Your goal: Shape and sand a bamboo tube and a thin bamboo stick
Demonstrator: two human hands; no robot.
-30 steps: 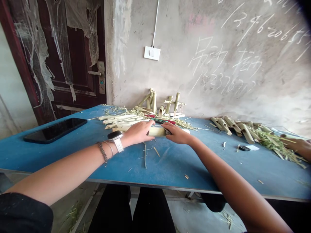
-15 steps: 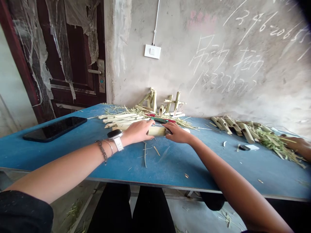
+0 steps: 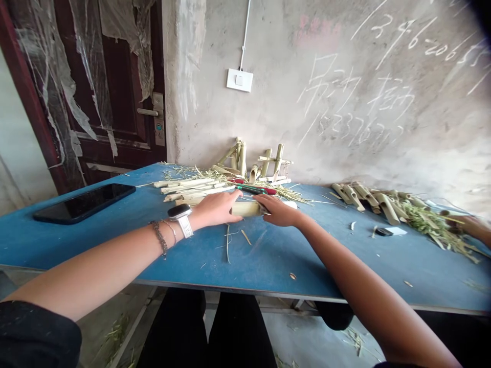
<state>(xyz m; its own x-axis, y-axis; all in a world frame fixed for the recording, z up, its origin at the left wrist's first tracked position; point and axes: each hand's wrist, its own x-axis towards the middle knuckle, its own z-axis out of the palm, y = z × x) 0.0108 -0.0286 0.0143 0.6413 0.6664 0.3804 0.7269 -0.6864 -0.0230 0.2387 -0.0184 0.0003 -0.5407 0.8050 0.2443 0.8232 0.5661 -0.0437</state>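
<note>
A short, thick piece of bamboo (image 3: 246, 208) lies crosswise on the blue table between my hands. My left hand (image 3: 218, 207) is closed round its left end, thumb and fingers at the cut edge. At the other end, my right hand (image 3: 279, 210) grips the piece, with its fingers over the top. Just behind are pens or thin tools (image 3: 253, 189) in green and red. Beside my left hand lies a row of pale bamboo sticks (image 3: 187, 190).
A black phone (image 3: 85, 203) rests at the left. Small bamboo frames (image 3: 241, 158) stand against the wall. More cut bamboo tubes (image 3: 387, 207) and shavings lie at the right, near another person's hand (image 3: 473, 228). A small black-and-white object (image 3: 384, 231) is in front of them.
The view has shifted slightly. Both hands stay at the ends of the bamboo piece, and the other person's hand at the right has moved a little.
</note>
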